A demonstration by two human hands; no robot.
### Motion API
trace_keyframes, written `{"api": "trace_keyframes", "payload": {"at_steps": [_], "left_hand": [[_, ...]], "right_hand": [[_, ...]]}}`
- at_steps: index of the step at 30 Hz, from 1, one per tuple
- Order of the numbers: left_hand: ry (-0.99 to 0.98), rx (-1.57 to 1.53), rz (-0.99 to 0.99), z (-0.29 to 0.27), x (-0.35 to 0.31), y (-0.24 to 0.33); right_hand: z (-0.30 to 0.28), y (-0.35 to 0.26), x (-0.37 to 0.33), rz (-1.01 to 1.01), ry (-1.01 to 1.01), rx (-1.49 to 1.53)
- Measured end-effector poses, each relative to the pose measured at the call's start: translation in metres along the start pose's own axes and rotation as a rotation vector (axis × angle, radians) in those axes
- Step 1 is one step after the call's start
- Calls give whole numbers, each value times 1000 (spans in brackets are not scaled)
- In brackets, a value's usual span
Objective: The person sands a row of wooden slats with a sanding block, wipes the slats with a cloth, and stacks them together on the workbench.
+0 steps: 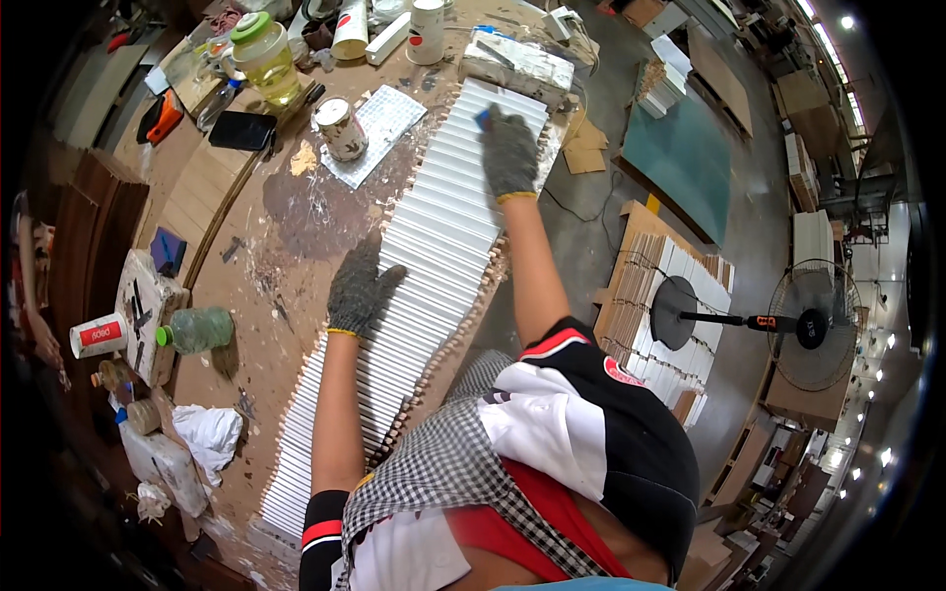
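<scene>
A long row of narrow white strips (434,236) lies side by side across the workbench, their brown ends showing along both edges. My left hand (363,288), in a dark grey knit glove, rests on the left edge of the row with its fingers stretched out and thumb apart. Near the far end of the row, my right hand (510,156), gloved alike, is closed on a small blue pad (483,118) held against the white strips. Most of the pad is hidden under the fingers, so its kind is unclear.
On the stained workbench (315,212) a paint-smeared can (340,130) stands beside a white sheet (389,123). A green-lidded jug (264,59), a black wallet-like case (242,130) and a clear bottle (202,330) are to the left. A wrapped block (517,67) sits beyond the strips; a fan (810,328) stands right.
</scene>
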State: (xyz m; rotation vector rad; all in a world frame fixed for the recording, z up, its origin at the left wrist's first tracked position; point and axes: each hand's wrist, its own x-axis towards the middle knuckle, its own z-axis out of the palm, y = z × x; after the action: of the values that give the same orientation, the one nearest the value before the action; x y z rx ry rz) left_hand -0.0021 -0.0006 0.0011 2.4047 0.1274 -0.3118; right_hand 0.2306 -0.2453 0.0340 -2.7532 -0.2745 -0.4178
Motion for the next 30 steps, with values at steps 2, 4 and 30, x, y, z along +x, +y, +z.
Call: {"api": "trace_keyframes", "payload": {"at_steps": [2,4,30], "left_hand": [[-9,8,-7,1,4,2],[-3,-9,16,2,5,2],[230,4,78,12,-24,4]], "right_hand": [[-8,50,-18,10,81,57],[-19,91,-33,-73,116,-11],[4,150,-33,178,-115,176]]}}
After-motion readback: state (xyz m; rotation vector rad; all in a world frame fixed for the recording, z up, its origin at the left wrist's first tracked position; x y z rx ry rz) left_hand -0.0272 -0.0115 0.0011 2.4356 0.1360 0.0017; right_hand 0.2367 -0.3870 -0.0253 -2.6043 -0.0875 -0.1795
